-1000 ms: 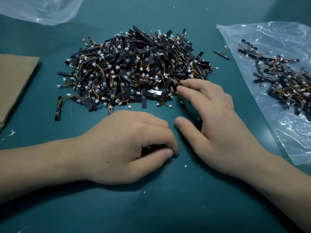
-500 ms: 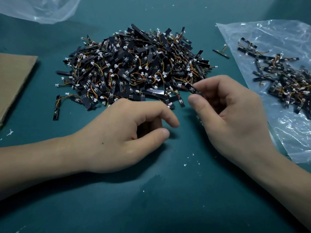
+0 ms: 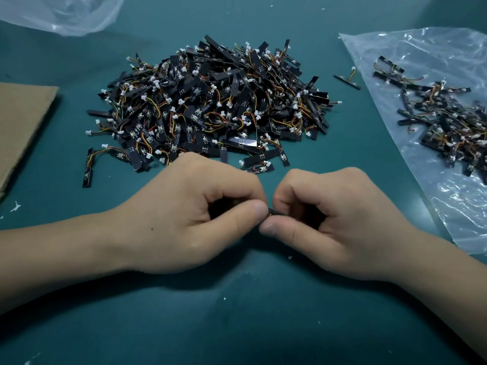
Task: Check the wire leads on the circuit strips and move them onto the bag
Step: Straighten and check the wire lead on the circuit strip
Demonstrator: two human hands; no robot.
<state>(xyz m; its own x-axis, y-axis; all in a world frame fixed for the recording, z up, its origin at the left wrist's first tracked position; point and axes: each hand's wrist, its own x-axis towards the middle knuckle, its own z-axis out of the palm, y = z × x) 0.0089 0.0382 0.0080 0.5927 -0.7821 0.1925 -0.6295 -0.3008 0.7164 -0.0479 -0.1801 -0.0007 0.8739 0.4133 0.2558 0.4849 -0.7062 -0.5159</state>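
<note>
At frame centre the left hand and right hand each had a grip pinched tight on one circuit strip, lying left-to-right, mostly hidden. The bag lay toward the right edge, nearer the right hand.

we see dim, cool light from overhead. soft shadows pool on the teal table beneath the left hand and right hand. glare glints off the clear bag at right. the corners darken, edges bow slightly, and fine detail looks soft.
</note>
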